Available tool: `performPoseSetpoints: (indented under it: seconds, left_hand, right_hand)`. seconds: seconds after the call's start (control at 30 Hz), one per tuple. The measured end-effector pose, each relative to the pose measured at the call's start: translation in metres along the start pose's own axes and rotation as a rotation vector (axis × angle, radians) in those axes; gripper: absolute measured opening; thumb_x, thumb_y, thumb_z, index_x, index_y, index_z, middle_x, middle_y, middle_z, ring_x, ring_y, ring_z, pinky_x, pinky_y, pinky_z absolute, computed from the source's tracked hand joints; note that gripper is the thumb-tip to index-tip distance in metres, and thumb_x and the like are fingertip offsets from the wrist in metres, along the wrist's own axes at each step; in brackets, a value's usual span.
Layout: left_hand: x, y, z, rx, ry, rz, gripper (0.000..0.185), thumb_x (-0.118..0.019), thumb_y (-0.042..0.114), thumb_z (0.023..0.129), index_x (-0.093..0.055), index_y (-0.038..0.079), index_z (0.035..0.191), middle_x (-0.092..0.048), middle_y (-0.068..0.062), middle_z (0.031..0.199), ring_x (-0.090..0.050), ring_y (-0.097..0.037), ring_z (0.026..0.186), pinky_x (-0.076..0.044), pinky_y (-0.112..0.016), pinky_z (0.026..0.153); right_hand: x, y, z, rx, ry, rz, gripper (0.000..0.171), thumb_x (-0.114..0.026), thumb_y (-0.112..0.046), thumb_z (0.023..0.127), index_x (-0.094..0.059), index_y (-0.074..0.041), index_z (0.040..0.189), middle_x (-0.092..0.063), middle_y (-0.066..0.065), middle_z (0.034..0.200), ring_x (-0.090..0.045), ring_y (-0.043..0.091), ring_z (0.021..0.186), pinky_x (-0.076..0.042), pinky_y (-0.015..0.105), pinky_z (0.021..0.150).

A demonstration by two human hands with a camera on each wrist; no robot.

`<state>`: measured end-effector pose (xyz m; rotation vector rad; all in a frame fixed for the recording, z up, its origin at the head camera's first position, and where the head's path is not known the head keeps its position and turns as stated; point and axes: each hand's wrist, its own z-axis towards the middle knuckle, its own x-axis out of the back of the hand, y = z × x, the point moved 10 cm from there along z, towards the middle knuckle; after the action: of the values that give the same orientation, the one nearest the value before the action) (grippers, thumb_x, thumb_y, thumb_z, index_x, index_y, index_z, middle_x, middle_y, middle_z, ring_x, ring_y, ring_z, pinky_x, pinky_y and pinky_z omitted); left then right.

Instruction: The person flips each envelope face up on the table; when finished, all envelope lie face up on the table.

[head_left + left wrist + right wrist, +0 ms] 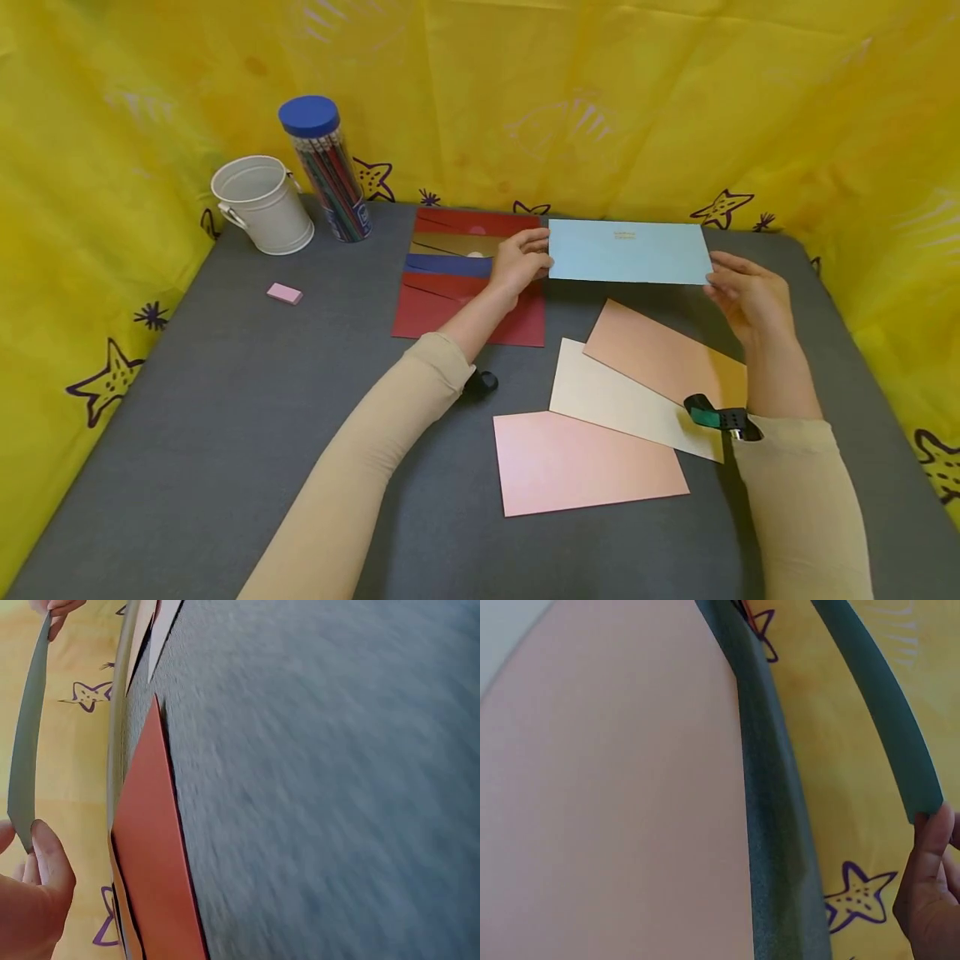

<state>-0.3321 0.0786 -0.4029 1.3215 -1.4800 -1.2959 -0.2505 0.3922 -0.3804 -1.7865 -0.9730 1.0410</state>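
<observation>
Farthest left of the fingers, near the back of the grey bench (225, 400), stands a white bucket (262, 204), and just beside it a clear pencil tube (330, 171) with a blue lid. A small pink eraser (284, 293) lies in front of them, well apart from both hands.

A stack of red, gold and blue envelopes (465, 279) lies under the left hand (517, 262). That hand's fingers (534, 244) and thumb pinch the left short edge of a light blue envelope (628, 252); the left wrist view shows the thumb (52, 862) pressed on the sheet's edge. The envelope is held up just above the bench, stretched level between the two hands, its broad face toward the head camera.

The right hand (746, 300) grips the envelope's right short edge, fingers (930, 870) curled round it in the right wrist view.

Nearer than the fingers lie three sheets overlapping: a pink envelope (585, 462), a cream envelope (622, 400) and a peach envelope (663, 354), the last reaching under the right forearm.
</observation>
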Motion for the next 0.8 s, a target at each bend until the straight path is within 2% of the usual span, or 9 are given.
performPoseSetpoints:
  seconds: [0.1, 0.23, 0.3, 0.4, 0.47, 0.53, 0.63, 0.73, 0.8]
  left_hand:
    - [-0.002, -0.004, 0.003, 0.031, 0.009, -0.048, 0.047, -0.062, 0.000, 0.091, -0.056, 0.006, 0.137, -0.060, -0.014, 0.138, -0.062, -0.018, 0.096, -0.054, -0.038, 0.099]
    - [-0.008, -0.007, 0.010, 0.046, 0.043, -0.066, 0.040, -0.063, -0.002, 0.091, -0.059, -0.003, 0.130, -0.063, -0.023, 0.131, -0.067, -0.029, 0.107, -0.054, -0.037, 0.100]
    - [-0.011, -0.005, 0.013, 0.035, 0.066, -0.015, 0.037, -0.064, -0.003, 0.090, -0.063, -0.005, 0.126, -0.066, -0.024, 0.127, -0.067, -0.033, 0.111, -0.055, -0.035, 0.098]
    - [-0.010, -0.001, 0.018, 0.011, 0.102, 0.116, 0.034, -0.064, -0.003, 0.088, -0.067, -0.003, 0.122, -0.070, -0.020, 0.122, -0.069, -0.030, 0.108, -0.057, -0.021, 0.083]
    - [-0.007, 0.001, 0.020, 0.002, 0.135, 0.199, 0.032, -0.064, -0.002, 0.086, -0.070, -0.001, 0.118, -0.071, -0.017, 0.120, -0.070, -0.026, 0.100, -0.050, -0.017, 0.068]
    - [-0.005, 0.002, 0.021, -0.001, 0.156, 0.255, 0.031, -0.062, -0.002, 0.086, -0.072, 0.001, 0.116, -0.071, -0.015, 0.120, -0.066, -0.023, 0.093, -0.042, -0.017, 0.060]
    - [-0.002, 0.003, 0.023, 0.008, 0.171, 0.304, 0.030, -0.060, 0.000, 0.087, -0.073, 0.002, 0.114, -0.069, -0.013, 0.124, -0.058, -0.022, 0.092, -0.037, -0.019, 0.058]
    - [-0.002, 0.003, 0.023, 0.014, 0.169, 0.349, 0.031, -0.059, 0.001, 0.088, -0.072, 0.002, 0.115, -0.068, -0.013, 0.126, -0.059, -0.024, 0.103, -0.039, -0.020, 0.062]
    - [-0.002, 0.003, 0.024, 0.019, 0.162, 0.370, 0.031, -0.059, 0.002, 0.088, -0.072, 0.001, 0.117, -0.068, -0.013, 0.127, -0.060, -0.026, 0.112, -0.043, -0.021, 0.067]
  right_hand:
    - [0.003, 0.001, 0.006, -0.015, 0.026, 0.012, 0.026, -0.073, 0.002, 0.084, -0.075, -0.010, 0.107, -0.066, -0.001, 0.098, -0.058, 0.012, 0.059, -0.057, 0.020, 0.065]
    - [0.009, 0.006, 0.013, -0.061, 0.074, -0.010, 0.029, -0.075, 0.000, 0.082, -0.075, -0.012, 0.108, -0.060, -0.004, 0.110, -0.061, 0.010, 0.066, -0.057, 0.018, 0.066]
    - [0.014, 0.010, 0.017, -0.088, 0.104, -0.037, 0.032, -0.076, -0.002, 0.082, -0.074, -0.014, 0.111, -0.055, -0.004, 0.116, -0.064, 0.008, 0.073, -0.057, 0.016, 0.068]
    - [0.015, 0.013, 0.026, -0.124, 0.129, -0.080, 0.040, -0.076, -0.003, 0.083, -0.072, -0.017, 0.120, -0.055, -0.005, 0.119, -0.066, 0.007, 0.072, -0.056, 0.015, 0.068]
    - [0.014, 0.015, 0.032, -0.148, 0.134, -0.103, 0.049, -0.074, -0.003, 0.084, -0.066, -0.019, 0.130, -0.056, -0.007, 0.127, -0.068, 0.005, 0.071, -0.056, 0.015, 0.068]
    - [0.012, 0.016, 0.037, -0.171, 0.137, -0.120, 0.054, -0.073, -0.003, 0.085, -0.061, -0.017, 0.136, -0.056, -0.008, 0.133, -0.069, 0.004, 0.071, -0.056, 0.014, 0.070]
    - [0.009, 0.016, 0.045, -0.182, 0.134, -0.135, 0.041, -0.072, -0.001, 0.085, -0.071, -0.021, 0.121, -0.064, -0.010, 0.124, -0.070, 0.004, 0.071, -0.056, 0.014, 0.071]
    - [0.006, 0.016, 0.051, -0.164, 0.127, -0.153, 0.023, -0.070, 0.003, 0.085, -0.078, -0.018, 0.090, -0.071, -0.008, 0.091, -0.070, 0.005, 0.068, -0.057, 0.015, 0.069]
    - [0.003, 0.016, 0.054, -0.152, 0.120, -0.176, 0.023, -0.069, 0.004, 0.085, -0.076, -0.016, 0.078, -0.070, -0.008, 0.075, -0.070, 0.005, 0.066, -0.057, 0.015, 0.068]
